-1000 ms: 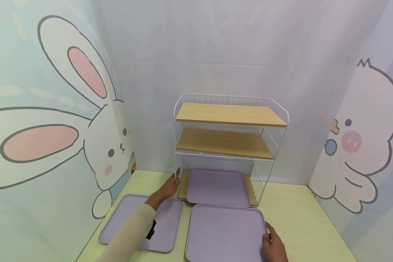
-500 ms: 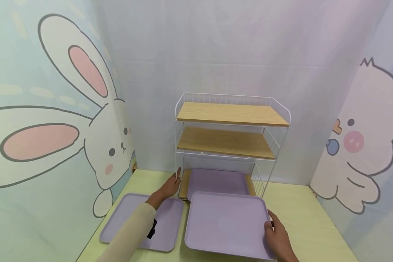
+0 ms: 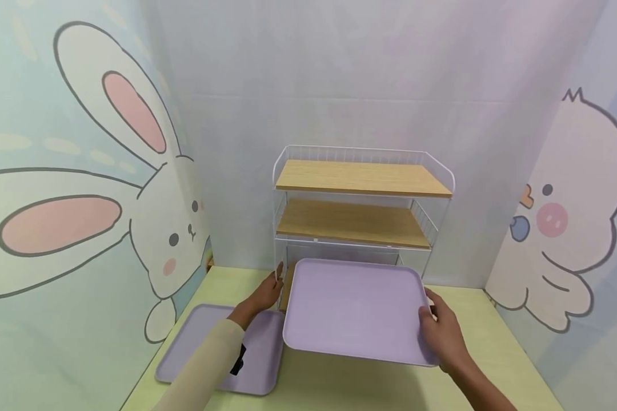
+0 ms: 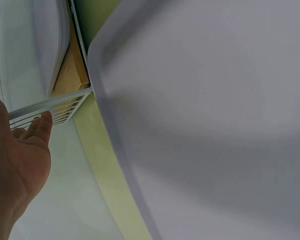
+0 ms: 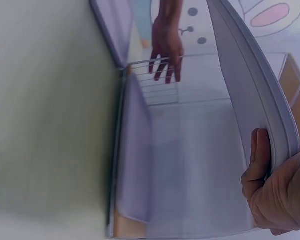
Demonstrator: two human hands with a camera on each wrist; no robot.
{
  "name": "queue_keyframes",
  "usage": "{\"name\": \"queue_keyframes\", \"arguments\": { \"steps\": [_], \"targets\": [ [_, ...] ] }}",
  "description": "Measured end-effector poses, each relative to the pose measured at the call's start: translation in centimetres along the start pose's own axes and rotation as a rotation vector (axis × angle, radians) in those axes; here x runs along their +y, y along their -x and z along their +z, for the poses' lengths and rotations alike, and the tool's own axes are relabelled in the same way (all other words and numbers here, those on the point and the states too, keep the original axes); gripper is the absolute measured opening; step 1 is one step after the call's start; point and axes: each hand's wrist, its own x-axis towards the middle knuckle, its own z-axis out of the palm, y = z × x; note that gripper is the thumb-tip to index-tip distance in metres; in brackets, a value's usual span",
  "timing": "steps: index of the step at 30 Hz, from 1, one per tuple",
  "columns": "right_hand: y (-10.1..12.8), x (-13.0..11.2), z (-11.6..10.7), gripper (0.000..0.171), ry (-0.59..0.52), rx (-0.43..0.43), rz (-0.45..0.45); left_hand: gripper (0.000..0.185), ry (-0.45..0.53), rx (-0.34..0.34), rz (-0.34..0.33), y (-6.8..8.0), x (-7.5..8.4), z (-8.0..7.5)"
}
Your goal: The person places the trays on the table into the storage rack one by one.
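My right hand (image 3: 444, 331) grips the right edge of a light purple tray (image 3: 360, 311), thumb on top and fingers below. This tray is raised off the table and tilted, in front of the lower level of a white wire rack (image 3: 365, 178) with wooden shelves. A second purple tray (image 5: 135, 155) lies on the rack's bottom shelf, seen in the right wrist view and hidden by the held tray in the head view. My left hand (image 3: 264, 294) touches the rack's left wire side (image 5: 155, 89), its fingers extended along the wires.
Another purple tray (image 3: 257, 357) lies on the pale green table (image 3: 339, 388) at the left, beneath my left forearm. The rack's top and middle shelf (image 3: 352, 221) hold nothing. Printed cloth walls enclose the table at the back and sides.
My right hand has lifted the tray off the table and moved it forward to the rack, now overlapping the tray on the bottom shelf. My left hand stays at the rack's left side.
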Motion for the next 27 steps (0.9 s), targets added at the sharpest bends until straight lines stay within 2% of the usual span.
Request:
{"name": "queue_keyframes", "arguments": {
  "steps": [1, 3, 5, 7, 8, 11, 14, 17, 18, 21, 23, 24, 25, 27],
  "targets": [
    [0.0, -0.5, -0.3, 0.060, -0.001, 0.001, -0.004, 0.071, 0.009, 0.001, 0.018, -0.2, -1.1, 0.3],
    [0.0, -1.6, -0.9, 0.061, -0.004, 0.006, -0.010, 0.071, 0.074, 0.001, -0.025, -0.1, 1.2, -0.2],
    [0.0, -2.7, -1.5, 0.062, -0.003, 0.011, -0.013, 0.070, 0.072, 0.007, -0.055, 0.0, 3.4, -0.6],
    [-0.2, -3.8, -1.9, 0.062, -0.010, 0.020, -0.015, 0.067, 0.050, 0.007, -0.105, 0.0, 5.3, -0.9],
    [-0.3, -4.3, -2.2, 0.062, -0.019, 0.025, -0.016, 0.066, 0.054, 0.006, -0.151, 0.1, 6.8, -1.1],
    [-1.2, -5.8, -2.7, 0.063, -0.052, 0.038, -0.019, 0.061, -0.021, -0.004, -0.216, 0.2, 8.4, -1.2],
    [-2.7, -6.9, -2.9, 0.064, -0.092, 0.036, -0.012, 0.058, -0.062, -0.026, -0.249, 0.2, 8.8, -1.3],
    [-4.3, -7.9, -2.9, 0.065, -0.121, 0.028, -0.001, 0.061, -0.009, -0.036, -0.229, 0.4, 8.4, -1.6],
    [-4.9, -8.1, -2.9, 0.065, -0.130, 0.025, 0.002, 0.062, -0.012, -0.043, -0.190, -0.1, 5.5, -0.9],
    [-6.3, -8.9, -2.6, 0.065, -0.141, 0.017, 0.006, 0.065, 0.027, -0.036, -0.144, 0.0, 4.9, -1.0],
    [-7.2, -9.4, -2.5, 0.066, -0.130, 0.015, 0.002, 0.064, 0.017, -0.037, -0.140, -0.1, 4.8, -0.9],
    [-7.6, -9.7, -2.4, 0.067, -0.121, 0.010, 0.003, 0.063, 0.007, -0.042, -0.149, -0.1, 4.9, -0.9],
    [-8.0, -10.0, -2.4, 0.068, -0.100, 0.006, -0.002, 0.062, 0.021, -0.046, -0.191, 0.4, 7.7, -1.5],
    [-8.8, -10.6, -2.5, 0.070, -0.041, 0.002, -0.020, 0.060, 0.011, -0.053, -0.210, 0.2, 8.1, -1.5]
  ]
}}
